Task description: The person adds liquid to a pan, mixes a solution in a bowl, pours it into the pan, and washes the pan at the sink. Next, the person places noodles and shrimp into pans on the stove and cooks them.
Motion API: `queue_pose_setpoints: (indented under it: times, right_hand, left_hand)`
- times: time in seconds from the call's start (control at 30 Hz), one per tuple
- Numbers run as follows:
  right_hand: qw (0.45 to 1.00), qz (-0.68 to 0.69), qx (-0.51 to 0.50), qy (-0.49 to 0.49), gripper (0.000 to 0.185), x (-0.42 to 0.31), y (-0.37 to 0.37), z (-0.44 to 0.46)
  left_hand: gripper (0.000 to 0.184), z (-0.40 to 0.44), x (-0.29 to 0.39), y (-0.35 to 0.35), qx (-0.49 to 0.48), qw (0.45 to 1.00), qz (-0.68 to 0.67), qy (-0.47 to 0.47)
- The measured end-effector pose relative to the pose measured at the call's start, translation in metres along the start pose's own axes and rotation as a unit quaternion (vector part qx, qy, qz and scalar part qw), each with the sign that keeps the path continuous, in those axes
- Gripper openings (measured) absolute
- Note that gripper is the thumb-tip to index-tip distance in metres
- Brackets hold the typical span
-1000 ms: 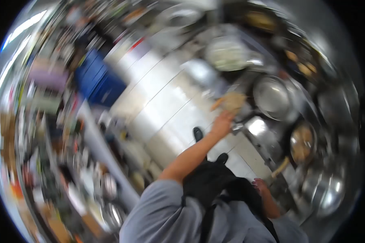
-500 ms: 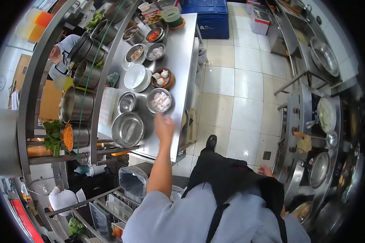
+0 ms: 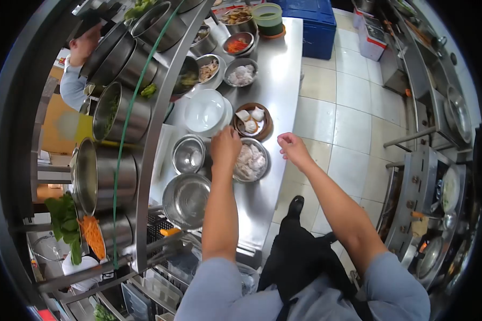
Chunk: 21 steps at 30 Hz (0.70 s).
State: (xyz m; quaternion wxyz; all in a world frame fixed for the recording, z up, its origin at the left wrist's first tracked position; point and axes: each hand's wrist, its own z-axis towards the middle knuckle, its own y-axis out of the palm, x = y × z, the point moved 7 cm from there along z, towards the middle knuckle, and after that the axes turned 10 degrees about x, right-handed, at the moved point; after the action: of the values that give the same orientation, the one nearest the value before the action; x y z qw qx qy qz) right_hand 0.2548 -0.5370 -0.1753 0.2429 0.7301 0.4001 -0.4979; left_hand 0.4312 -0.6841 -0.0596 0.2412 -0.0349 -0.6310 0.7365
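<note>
My left hand (image 3: 226, 145) is over the steel counter (image 3: 273, 85), at the left rim of a metal bowl of pale, whitish pieces (image 3: 250, 161). Its fingers curl downward and their tips are hidden, so I cannot make out anything in them. To the right of that bowl, my right hand (image 3: 293, 148) hovers near the counter's edge, fingers slightly bent and apart, holding nothing visible. Just beyond the bowl sits a round bamboo steamer (image 3: 268, 127) with several white dumplings (image 3: 257, 113) in it. White bowls (image 3: 204, 109) stand to the left of the steamer.
Metal bowls (image 3: 188, 154) and a larger steel basin (image 3: 186, 200) line the counter's left side. A shelf rail (image 3: 163, 107) with deep steel pots (image 3: 115, 171) runs alongside. A blue bin (image 3: 316, 32) stands at the back; stoves (image 3: 412, 192) are at right. Another person (image 3: 75, 88) is behind the shelf.
My left hand has moved forward past the bowl of pale pieces. My right hand has come up from my side to the counter's edge. The view has shifted closer to the counter.
</note>
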Motion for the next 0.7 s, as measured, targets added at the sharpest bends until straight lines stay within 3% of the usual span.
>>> queue_pose_setpoints:
  times: [0.07, 0.13, 0.2, 0.3, 0.4, 0.5, 0.6, 0.63, 0.7]
  right_hand:
    - [0.999, 0.006, 0.032, -0.002, 0.026, -0.002, 0.012, 0.014]
    - [0.998, -0.065, -0.005, -0.021, 0.023, 0.008, 0.030, -0.001]
    - [0.999, -0.036, -0.022, 0.004, 0.016, 0.014, 0.041, -0.019]
    - [0.999, 0.004, -0.029, 0.015, 0.013, 0.029, 0.044, -0.031]
    - [0.999, 0.035, -0.013, 0.015, 0.013, 0.024, 0.033, -0.054]
    - [0.982, 0.142, -0.050, 0.116, 0.016, 0.042, 0.032, -0.077]
    - [0.982, 0.039, -0.124, 0.140, 0.019, 0.073, 0.037, -0.093]
    - [0.983, 0.050, -0.125, 0.122, 0.023, 0.076, 0.039, -0.097]
    - [0.984, 0.043, -0.118, 0.126, 0.026, 0.072, 0.039, -0.105]
  left_hand:
    - [0.029, -0.022, -0.018, 0.003, 0.000, 1.000, 0.017, -0.010]
    - [0.033, -0.043, -0.033, 0.008, -0.003, 0.999, 0.035, -0.021]
    - [0.040, -0.060, -0.048, 0.033, -0.111, 0.988, -0.010, -0.108]
    - [0.043, -0.066, -0.040, 0.026, -0.131, 0.983, -0.027, -0.129]
    - [0.047, -0.084, -0.032, 0.005, -0.141, 0.980, -0.037, -0.132]
    - [0.048, -0.110, -0.053, 0.020, -0.187, 0.975, -0.015, -0.120]
    - [0.047, -0.119, -0.051, 0.020, -0.225, 0.969, -0.053, -0.082]
    - [0.040, -0.108, -0.039, 0.002, -0.129, 0.989, -0.068, -0.003]
    - [0.036, -0.070, -0.023, -0.012, -0.084, 0.990, -0.113, -0.003]
